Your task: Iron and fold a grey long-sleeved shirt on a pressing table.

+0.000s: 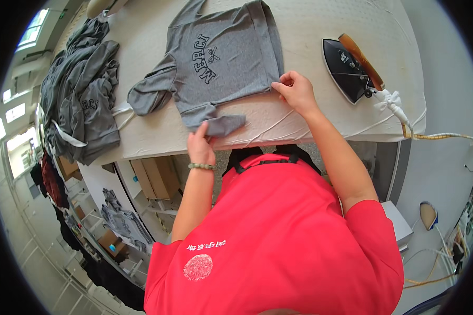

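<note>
A grey hooded sweatshirt [236, 63] with dark lettering and a small bow print lies spread on the white padded table. At its lower right corner, my right hand [298, 94] pinches the hem between thumb and fingers. My left hand [201, 147], with a green bead bracelet on the wrist, has its fingers closed at the near sleeve [223, 125], which is folded over along the garment's near side. The other sleeve [150, 94] lies bent toward the left.
An iron [349, 71] with a black soleplate and wooden handle rests to the right, its wrapped cord [394, 105] running off the table edge. A heap of grey sweatshirts [84, 94] hangs over the left edge. Below the table [320, 134] are a cardboard box [156, 176] and more folded garments [123, 218].
</note>
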A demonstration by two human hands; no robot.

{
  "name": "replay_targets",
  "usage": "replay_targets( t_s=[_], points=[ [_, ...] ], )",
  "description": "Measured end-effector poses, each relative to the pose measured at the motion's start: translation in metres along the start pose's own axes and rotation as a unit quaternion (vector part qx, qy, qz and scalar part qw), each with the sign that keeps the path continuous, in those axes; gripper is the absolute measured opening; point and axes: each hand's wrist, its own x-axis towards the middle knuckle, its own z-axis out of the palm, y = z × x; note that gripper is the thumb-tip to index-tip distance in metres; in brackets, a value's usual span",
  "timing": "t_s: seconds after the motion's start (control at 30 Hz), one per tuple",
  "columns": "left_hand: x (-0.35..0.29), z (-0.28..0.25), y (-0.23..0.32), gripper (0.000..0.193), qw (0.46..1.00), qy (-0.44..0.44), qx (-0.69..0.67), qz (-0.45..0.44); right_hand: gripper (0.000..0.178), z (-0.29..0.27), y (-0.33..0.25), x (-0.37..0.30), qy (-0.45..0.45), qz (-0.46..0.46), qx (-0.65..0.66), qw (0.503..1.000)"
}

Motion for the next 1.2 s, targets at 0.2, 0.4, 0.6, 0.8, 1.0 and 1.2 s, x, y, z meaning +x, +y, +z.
replay_targets(
  t_s=[0.2, 0.4, 0.6, 0.8, 1.0, 1.2],
  points=[
    [-0.029, -0.027, 0.046, 0.023, 0.982, 0.044, 0.099, 0.156, 0.022, -0.024, 0.017, -0.008, -0.032, -0.001, 0.110, 0.993],
    [-0.028, -0.062, 0.035, 0.020, 0.729, 0.095, 0.652, 0.189, 0.022, -0.016, 0.023, -0.005, -0.035, 0.001, 0.058, 0.998],
    [0.017, -0.005, 0.074, 0.017, 0.684, 0.031, 0.590, 0.428, 0.031, -0.012, 0.035, -0.008, 0.014, -0.088, -0.026, 0.996],
    [0.096, 0.172, 0.135, 0.018, 0.657, -0.163, 0.539, 0.501, 0.030, -0.022, 0.002, -0.002, -0.005, -0.040, -0.070, 0.997],
    [0.164, 0.311, 0.149, 0.015, 0.629, -0.264, 0.492, 0.540, 0.033, -0.040, -0.082, 0.086, 0.116, -0.045, -0.097, 0.988],
    [0.195, 0.339, 0.149, 0.019, 0.647, -0.343, 0.483, 0.480, 0.028, -0.008, -0.118, 0.196, 0.137, 0.123, -0.011, 0.983]
  ],
)
